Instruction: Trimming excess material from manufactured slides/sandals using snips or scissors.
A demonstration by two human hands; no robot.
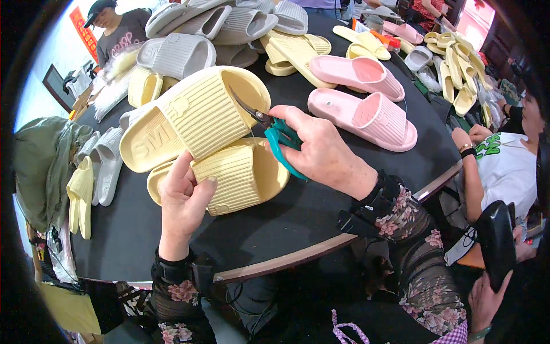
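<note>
A pair of pale yellow slide sandals lies at the middle of the black table. The upper sandal (209,114) partly covers the lower sandal (232,175). My left hand (184,203) is pinched on the sandals at their near side, thumb on the lower one's ribbed strap. In my right hand (329,146) is a pair of scissors (279,143) with teal handles. Its dark blades reach into the foot opening of the upper sandal, beside the strap's edge. A thin thread seems to run by the blades; what they touch is hard to make out.
Grey slides (189,54) are heaped at the back, beside other yellow ones (292,51). Pink slides (369,117) lie to the right. Grey and yellow slides (81,195) stand at the left by a green cloth (46,166). A person (504,166) sits at the right; another is at back left.
</note>
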